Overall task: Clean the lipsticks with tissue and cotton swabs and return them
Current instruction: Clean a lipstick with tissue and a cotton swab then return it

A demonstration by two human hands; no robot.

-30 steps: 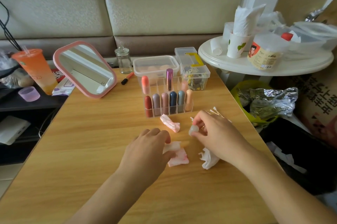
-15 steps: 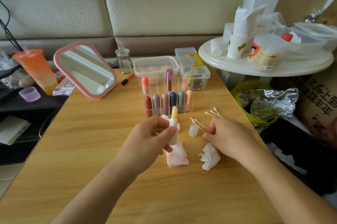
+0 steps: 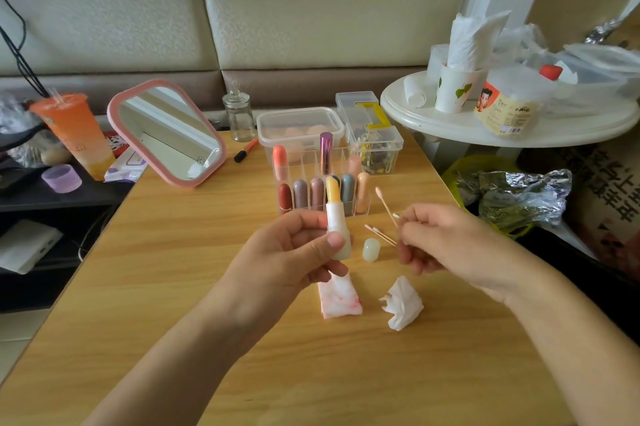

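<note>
My left hand [image 3: 294, 252] grips an uncapped white lipstick [image 3: 336, 217] with a yellow tip, held upright over the wooden table [image 3: 173, 287]. Its pale cap [image 3: 371, 249] stands on the table just to the right. My right hand [image 3: 440, 245] pinches a cotton swab [image 3: 385, 201] that points up and left toward the lipstick. More cotton swabs [image 3: 379, 235] lie beside the cap. A pink-stained tissue [image 3: 341, 299] and a crumpled white tissue [image 3: 401, 304] lie below my hands. Behind, a clear organizer [image 3: 322, 183] holds several capped lipsticks.
A pink-framed mirror [image 3: 166, 134], a glass jar [image 3: 239, 117] and two clear plastic boxes [image 3: 301, 127] stand at the table's far side. An orange drink cup [image 3: 74, 134] is at the far left. A round white side table [image 3: 512, 124] with tissue cups stands at the right.
My left hand lifted the lipstick off the table and holds it upright. My right hand set the cap down, then picked a cotton swab from the pile and raised it.
</note>
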